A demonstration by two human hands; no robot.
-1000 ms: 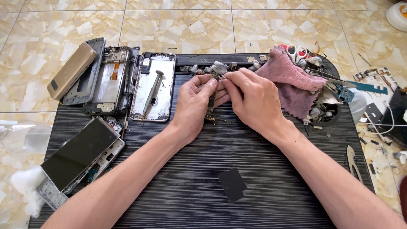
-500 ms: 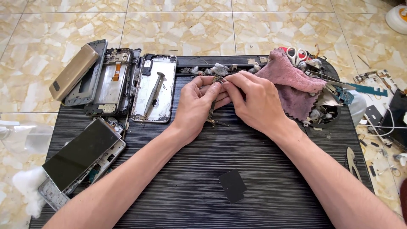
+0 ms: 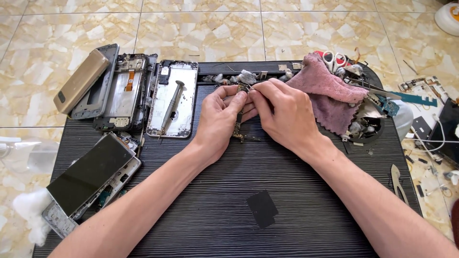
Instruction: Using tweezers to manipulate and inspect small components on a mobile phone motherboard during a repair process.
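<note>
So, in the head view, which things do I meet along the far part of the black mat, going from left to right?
Gold phone back cover → open phone frame with orange flex cable → silver phone frame with a syringe lying on it → left hand → right hand → pink cloth → scissors with red-and-white handles.

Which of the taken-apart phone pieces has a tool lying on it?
The silver phone frame closest to the left hand. A screwdriver lies slanted across it; the other pieces carry none.

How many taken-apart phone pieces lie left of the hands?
4: gold back cover far left, open frame beside it, silver panel bearing a syringe, dark screen lower left. Stacked pieces may hide more.
</note>
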